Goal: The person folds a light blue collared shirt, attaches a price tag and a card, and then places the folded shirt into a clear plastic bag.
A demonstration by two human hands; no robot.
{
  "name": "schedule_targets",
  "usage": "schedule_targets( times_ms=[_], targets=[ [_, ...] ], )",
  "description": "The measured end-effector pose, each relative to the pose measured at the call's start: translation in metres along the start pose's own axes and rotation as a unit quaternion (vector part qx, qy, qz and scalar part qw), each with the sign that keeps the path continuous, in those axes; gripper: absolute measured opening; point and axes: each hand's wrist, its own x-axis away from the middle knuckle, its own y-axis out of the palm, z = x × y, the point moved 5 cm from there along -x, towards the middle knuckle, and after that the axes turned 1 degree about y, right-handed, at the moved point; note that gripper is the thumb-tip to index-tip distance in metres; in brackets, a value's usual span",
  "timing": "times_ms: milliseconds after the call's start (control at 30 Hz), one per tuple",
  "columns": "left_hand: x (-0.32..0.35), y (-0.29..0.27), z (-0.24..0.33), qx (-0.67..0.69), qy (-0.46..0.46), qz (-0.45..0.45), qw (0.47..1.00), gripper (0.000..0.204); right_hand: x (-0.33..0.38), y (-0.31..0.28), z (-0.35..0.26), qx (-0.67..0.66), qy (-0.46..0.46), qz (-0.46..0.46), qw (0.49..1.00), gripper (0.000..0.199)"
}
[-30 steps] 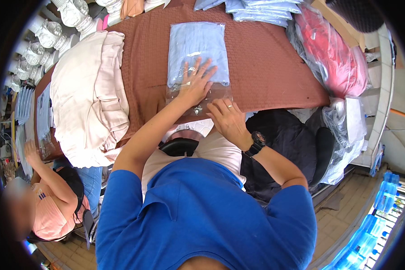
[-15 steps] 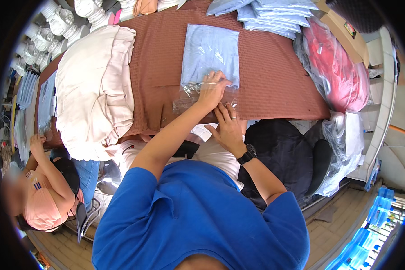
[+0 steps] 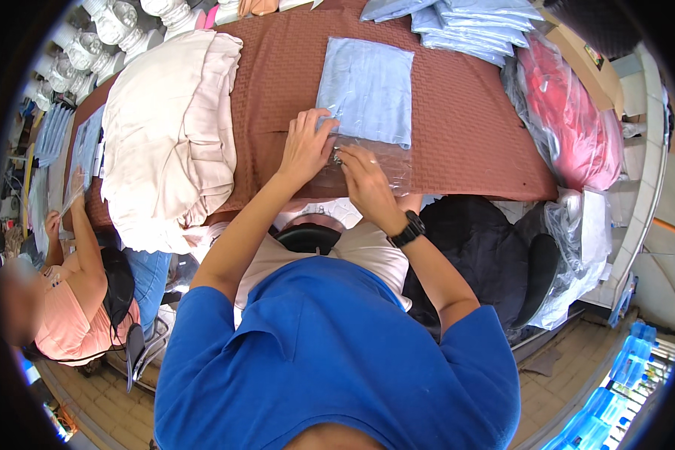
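A folded light-blue cloth [image 3: 371,82] lies flat inside a clear plastic bag [image 3: 388,166], whose bare end extends toward me over the table edge. At the left border of the bag, my left hand [image 3: 305,146] has its fingers bent and closed on the plastic, beside the lower corner of the cloth. My right hand [image 3: 369,182], wrist wearing a black watch [image 3: 409,229], pinches the loose plastic near its left side. The fingertips of both hands are close together but apart.
A brown cloth covers the table [image 3: 465,135]. To the left lies a pile of cream fabric [image 3: 169,135]; bagged blue packets [image 3: 472,26] are stacked at the back right. Red fabric in plastic [image 3: 570,112] sits at the right edge. A co-worker [image 3: 82,300] sits at far left.
My left hand has moved left from the middle of the bag to its left border. My right hand has come up onto the loose plastic. The co-worker has raised both hands, holding clear plastic.
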Motion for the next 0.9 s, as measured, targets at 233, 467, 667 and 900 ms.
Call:
schedule_targets(
  times_ms=[233,467,667,900],
  targets=[
    [-0.009,0.001,-0.019,0.067,-0.084,0.052,0.993,0.012,-0.016,0.021,-0.010,0.012,0.038,-0.113,0.993,0.047],
    [-0.010,0.000,-0.016,0.093,-0.115,0.062,0.987,0.016,-0.023,0.033,0.021,0.169,-0.025,-0.039,0.984,0.055],
    [0.002,0.004,-0.017,0.084,-0.167,0.054,0.981,0.025,-0.029,0.038,0.047,0.211,0.010,-0.060,0.976,0.060],
    [0.003,0.010,-0.030,0.136,-0.166,0.063,0.975,0.015,-0.036,0.047,0.053,0.151,0.011,-0.028,0.988,0.062]
  ],
)
